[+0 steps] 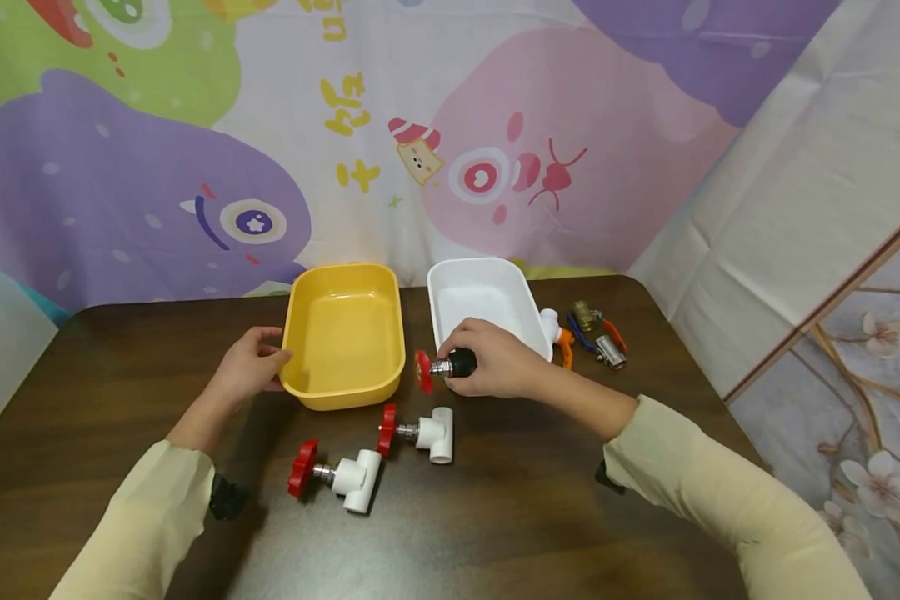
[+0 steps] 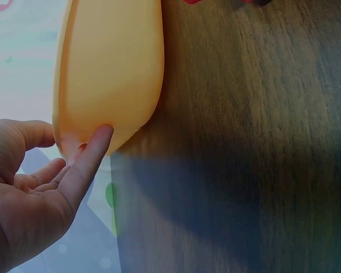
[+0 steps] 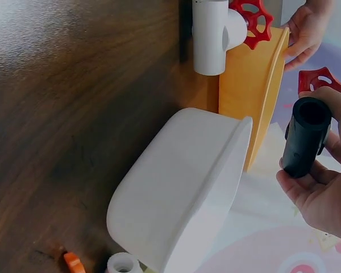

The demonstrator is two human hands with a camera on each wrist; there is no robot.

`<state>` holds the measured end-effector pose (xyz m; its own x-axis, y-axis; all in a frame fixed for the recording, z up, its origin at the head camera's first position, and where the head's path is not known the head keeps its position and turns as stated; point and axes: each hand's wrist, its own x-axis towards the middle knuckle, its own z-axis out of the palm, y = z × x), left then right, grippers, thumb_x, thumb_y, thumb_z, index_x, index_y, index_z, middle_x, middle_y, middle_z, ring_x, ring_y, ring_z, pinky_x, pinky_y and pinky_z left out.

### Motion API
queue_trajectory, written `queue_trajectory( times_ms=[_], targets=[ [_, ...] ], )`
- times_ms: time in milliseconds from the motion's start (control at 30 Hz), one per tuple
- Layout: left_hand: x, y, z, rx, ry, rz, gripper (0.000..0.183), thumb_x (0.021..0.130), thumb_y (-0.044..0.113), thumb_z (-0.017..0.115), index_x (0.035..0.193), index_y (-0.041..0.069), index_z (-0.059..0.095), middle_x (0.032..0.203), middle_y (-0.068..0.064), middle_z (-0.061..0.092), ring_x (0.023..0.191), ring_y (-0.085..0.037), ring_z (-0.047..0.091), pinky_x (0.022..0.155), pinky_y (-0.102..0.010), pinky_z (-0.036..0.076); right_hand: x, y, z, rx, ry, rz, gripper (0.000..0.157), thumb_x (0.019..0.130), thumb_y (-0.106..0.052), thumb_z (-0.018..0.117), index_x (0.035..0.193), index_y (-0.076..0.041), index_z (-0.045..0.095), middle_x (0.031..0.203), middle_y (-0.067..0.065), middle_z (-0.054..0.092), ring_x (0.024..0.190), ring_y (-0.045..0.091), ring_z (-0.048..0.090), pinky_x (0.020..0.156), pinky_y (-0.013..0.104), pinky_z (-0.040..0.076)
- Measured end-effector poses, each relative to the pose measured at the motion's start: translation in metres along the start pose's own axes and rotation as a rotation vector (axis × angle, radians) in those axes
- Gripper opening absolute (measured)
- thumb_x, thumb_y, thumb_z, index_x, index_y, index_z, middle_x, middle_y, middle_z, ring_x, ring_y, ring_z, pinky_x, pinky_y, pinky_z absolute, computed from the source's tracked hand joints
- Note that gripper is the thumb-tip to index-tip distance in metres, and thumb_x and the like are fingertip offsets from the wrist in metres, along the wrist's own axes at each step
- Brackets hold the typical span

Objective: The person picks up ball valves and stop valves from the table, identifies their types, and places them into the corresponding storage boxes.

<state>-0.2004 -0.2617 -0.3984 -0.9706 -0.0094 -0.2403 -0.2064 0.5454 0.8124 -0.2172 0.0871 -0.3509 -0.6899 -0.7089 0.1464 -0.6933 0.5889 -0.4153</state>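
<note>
My left hand (image 1: 249,367) holds the left rim of the yellow basin (image 1: 345,392), thumb at the rim and fingers against the outer wall. The basin's inside looks bare. Above the front of the white basin (image 1: 487,271), my right hand (image 1: 491,358) grips a black stop valve (image 3: 302,145) by its dark pipe body. The valve's red handwheel (image 1: 423,372) points left, towards the yellow basin. Two white tee-shaped stop valves with red handwheels lie on the table in front: one valve (image 1: 437,433) close to the yellow basin, the other valve (image 1: 354,482) nearer me.
Right of the white basin lie a white valve with an orange handle (image 1: 565,342), a brass fitting (image 1: 583,315) and a silver ball valve (image 1: 610,352), with blue and red levers beside them. A printed cloth (image 1: 375,208) hangs behind the brown table (image 1: 495,533).
</note>
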Motion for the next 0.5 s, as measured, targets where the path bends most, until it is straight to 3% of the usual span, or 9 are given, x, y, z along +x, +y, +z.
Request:
queue_trajectory(
  times_ms=[500],
  targets=[
    [-0.001, 0.001, 0.0, 0.007, 0.006, 0.011, 0.055, 0.097, 0.017, 0.046, 0.142, -0.005, 0.023, 0.123, -0.032, 0.045, 0.097, -0.035, 0.061, 0.076, -0.041, 0.056, 0.015, -0.008, 0.009, 0.021, 0.001, 0.008, 0.03, 0.074, -0.022, 0.075, 0.101, -0.014, 0.068, 0.104, 0.003, 0.06, 0.096, 0.016, 0.055, 0.086, 0.031, 0.047]
  ],
)
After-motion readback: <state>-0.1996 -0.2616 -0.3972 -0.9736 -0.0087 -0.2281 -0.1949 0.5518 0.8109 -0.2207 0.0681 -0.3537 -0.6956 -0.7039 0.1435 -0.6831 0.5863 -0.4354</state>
